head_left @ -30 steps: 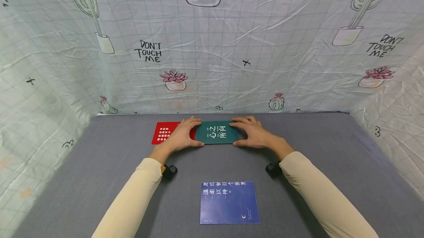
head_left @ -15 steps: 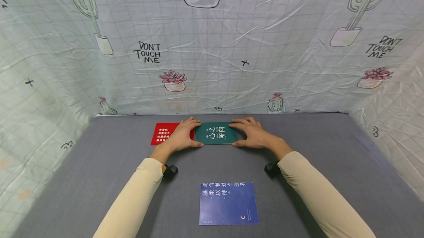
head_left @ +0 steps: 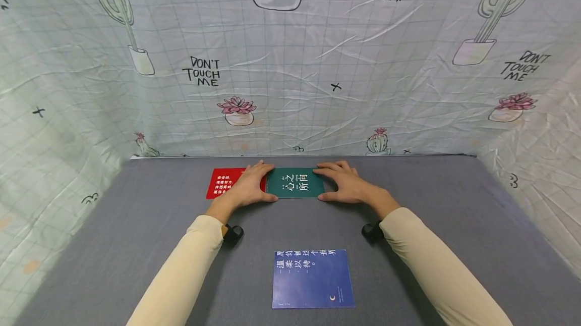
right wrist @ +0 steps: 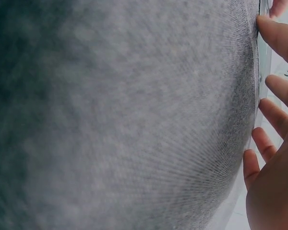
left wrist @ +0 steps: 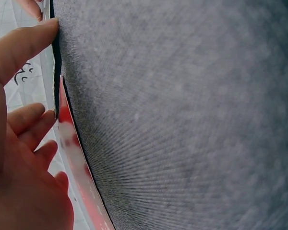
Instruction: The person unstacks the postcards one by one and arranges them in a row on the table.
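Observation:
A green card [head_left: 295, 183] with white Chinese characters lies near the back of the table in the head view. My left hand [head_left: 249, 184] holds its left end, thumb at the near edge and index finger at the far edge. At the right end, my right hand [head_left: 345, 184] grips it the same way. A red card [head_left: 221, 183] with white writing lies just left of the green one, partly hidden under my left hand. The left wrist view shows the left thumb [left wrist: 26, 45] on the dark card edge, and the red card [left wrist: 79, 163] slanting away below.
A blue card [head_left: 313, 280] with white characters and a small moon lies nearer on the grey tabletop [head_left: 136, 235]. Behind the table hangs a cactus-print curtain [head_left: 290, 73], which also runs along both sides. Each wrist wears a black camera [head_left: 233, 235].

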Motion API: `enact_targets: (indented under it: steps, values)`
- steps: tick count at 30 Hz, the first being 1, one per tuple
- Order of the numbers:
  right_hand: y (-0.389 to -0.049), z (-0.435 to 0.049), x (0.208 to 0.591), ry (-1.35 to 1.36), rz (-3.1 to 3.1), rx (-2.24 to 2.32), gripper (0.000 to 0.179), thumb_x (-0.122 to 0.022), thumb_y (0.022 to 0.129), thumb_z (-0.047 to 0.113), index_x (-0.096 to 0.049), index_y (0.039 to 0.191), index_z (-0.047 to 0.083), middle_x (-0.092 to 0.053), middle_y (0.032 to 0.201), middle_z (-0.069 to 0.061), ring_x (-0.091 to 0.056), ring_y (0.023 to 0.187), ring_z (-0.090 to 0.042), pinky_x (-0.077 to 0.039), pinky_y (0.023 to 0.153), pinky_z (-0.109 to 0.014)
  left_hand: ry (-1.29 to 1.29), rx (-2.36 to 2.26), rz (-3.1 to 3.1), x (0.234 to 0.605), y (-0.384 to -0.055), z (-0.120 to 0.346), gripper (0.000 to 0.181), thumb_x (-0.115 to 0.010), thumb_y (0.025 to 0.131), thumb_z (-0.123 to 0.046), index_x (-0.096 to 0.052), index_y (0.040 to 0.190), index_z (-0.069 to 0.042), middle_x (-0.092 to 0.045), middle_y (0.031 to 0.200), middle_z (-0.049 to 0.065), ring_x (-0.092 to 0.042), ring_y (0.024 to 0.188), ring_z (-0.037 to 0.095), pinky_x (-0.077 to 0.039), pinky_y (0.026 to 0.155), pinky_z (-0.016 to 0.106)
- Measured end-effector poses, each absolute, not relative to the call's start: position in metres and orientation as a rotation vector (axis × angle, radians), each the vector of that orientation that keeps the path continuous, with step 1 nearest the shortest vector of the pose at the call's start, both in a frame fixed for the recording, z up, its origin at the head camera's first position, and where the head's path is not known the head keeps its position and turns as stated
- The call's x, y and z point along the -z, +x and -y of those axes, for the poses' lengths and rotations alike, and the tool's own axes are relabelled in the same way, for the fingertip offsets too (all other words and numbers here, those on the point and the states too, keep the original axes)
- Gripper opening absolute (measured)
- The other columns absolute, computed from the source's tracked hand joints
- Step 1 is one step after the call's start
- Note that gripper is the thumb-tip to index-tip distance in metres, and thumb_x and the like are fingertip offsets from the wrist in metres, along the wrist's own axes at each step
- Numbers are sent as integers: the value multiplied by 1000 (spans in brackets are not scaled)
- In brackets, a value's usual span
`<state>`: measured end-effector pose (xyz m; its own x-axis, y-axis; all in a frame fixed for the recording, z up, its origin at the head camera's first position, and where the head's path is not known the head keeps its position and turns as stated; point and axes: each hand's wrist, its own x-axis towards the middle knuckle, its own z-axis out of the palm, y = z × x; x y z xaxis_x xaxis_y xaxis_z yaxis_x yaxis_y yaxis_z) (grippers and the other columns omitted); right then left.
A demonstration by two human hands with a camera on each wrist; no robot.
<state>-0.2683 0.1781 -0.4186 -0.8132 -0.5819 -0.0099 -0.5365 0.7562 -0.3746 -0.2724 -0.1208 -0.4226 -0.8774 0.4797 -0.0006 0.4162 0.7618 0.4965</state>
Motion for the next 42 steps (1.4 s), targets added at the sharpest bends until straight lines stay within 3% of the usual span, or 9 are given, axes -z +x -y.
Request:
enact_targets:
  steps: [10, 17, 25, 36, 42]
  values:
    - [-266, -178, 409, -896, -2809, 582, 71, -65, 87, 45, -39, 147, 17, -30, 152, -12, -23, 134, -36, -22, 101, -65, 705, -796, -2827, 418, -269, 120, 91, -78, 73, -31, -34, 147, -3, -33, 150, 16, -16, 143, 30, -6, 116, 45]
    - [-256, -182, 400, -960, -2834, 664, 68, -66, 88, 42, -41, 146, 15, -30, 152, -14, -23, 134, -36, -23, 104, -63, 696, -960, -2865, 405, -246, 113, 87, -77, 76, -28, -33, 147, -3, -32, 150, 17, -19, 142, 33, -19, 111, 54]
    - [-214, -186, 391, -1048, -2870, 778, 61, -67, 90, 35, -47, 141, 10, -42, 143, -11, -34, 131, -31, -34, 101, -56, 670, -1140, -2884, 394, -182, 118, 80, -79, 78, -20, -37, 145, -7, -35, 148, 16, -34, 133, 33, -40, 99, 54]
    - [-143, -192, 394, -1088, -2838, 919, 55, -65, 90, 40, -49, 139, 24, -48, 137, 6, -44, 125, -15, -43, 96, -48, 661, -1247, -2762, 395, -98, 136, 76, -79, 78, -31, -41, 144, -29, -41, 146, -1, -39, 132, 21, -37, 101, 57]
    - [-117, -190, 398, -1067, -2820, 979, 53, -64, 90, 43, -48, 139, 29, -47, 135, 13, -45, 123, -10, -46, 93, -46, 663, -1265, -2641, 405, -76, 135, 76, -76, 79, -40, -41, 145, -24, -37, 149, 5, -33, 135, 34, -33, 98, 65]
